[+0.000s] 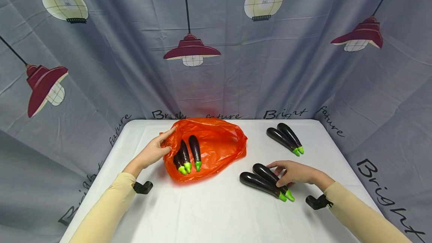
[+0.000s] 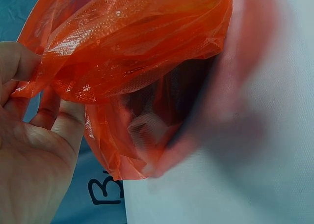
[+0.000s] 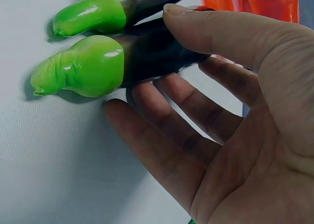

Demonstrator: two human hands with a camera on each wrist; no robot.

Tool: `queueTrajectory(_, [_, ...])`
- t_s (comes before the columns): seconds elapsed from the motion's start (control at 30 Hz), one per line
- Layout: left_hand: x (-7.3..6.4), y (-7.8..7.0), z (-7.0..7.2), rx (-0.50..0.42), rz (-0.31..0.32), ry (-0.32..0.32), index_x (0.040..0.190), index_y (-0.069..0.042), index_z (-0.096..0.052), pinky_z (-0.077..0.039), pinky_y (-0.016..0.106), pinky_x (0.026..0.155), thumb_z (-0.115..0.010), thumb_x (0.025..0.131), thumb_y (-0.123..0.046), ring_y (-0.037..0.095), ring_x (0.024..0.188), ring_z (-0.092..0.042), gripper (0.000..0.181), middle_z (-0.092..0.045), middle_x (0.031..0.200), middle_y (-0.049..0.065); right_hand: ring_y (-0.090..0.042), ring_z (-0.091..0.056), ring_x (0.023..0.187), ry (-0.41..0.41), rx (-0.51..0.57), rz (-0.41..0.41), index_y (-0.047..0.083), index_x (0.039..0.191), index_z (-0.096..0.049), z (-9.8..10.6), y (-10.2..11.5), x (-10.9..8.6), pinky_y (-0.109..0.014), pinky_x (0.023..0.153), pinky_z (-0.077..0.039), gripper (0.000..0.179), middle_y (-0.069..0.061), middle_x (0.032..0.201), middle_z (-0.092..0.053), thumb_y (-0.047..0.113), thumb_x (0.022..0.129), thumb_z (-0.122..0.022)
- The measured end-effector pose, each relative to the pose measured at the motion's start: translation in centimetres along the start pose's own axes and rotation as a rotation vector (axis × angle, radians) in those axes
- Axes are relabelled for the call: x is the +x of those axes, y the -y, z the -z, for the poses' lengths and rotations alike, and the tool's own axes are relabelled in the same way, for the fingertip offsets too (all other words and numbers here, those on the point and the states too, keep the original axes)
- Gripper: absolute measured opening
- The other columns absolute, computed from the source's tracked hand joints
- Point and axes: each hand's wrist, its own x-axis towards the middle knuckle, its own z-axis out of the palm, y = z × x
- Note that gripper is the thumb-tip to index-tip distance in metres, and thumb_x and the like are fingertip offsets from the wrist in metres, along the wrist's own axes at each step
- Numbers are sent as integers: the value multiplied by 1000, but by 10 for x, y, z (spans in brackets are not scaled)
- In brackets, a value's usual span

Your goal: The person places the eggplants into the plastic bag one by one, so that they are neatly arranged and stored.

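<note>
Steadying left hand (image 1: 153, 153): fingers pinch the red-orange plastic bag (image 1: 222, 147) rim, apparently keeping it open;
Right hand (image 1: 298, 172): fingers curl round one eggplant (image 1: 270, 177); second eggplant (image 1: 260, 184) beside them.

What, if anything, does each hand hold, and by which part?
Left hand pinches the bag by its rim; right hand grips an eggplant round its middle.

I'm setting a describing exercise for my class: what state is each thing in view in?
Orange bag: open, partly filled, edge held by left hand.
Three eggplants: inside the bag.
Two far eggplants: lying side by side on the table.
Near left eggplant: lying, not held.
Near right eggplant: held by right hand.
Backdrop: hanging, creased.
</note>
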Motion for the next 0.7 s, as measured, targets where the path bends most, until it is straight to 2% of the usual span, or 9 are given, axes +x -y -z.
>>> queueTrajectory(0.2, [0,-2,-1,14,8,-3,162,-31,-33,-41,27,99,-58,94,1,28,142,-36,78,-25,167,7,-24,-59,79,-6,10,2,7,149,-50,-1,-1,1,-46,68,-54,72,-17,116,-54,7,84,-81])
queueTrajectory(0.53, [-2,-3,-2,-7,5,2,162,-30,-33,-41,21,98,-58,94,2,28,143,-36,79,-25,167,7,-27,-62,84,-6,28,7,7,150,-49,-2,-4,3,-47,70,-57,74,-16,117,-53,7,83,-81])
queueTrajectory(0.7, [-2,-3,-1,-2,7,1,162,-31,-33,-41,23,99,-58,95,1,28,143,-36,78,-25,167,7,-27,-62,84,-9,21,12,8,150,-49,-2,-4,3,-47,69,-57,74,-17,118,-53,6,84,-81])
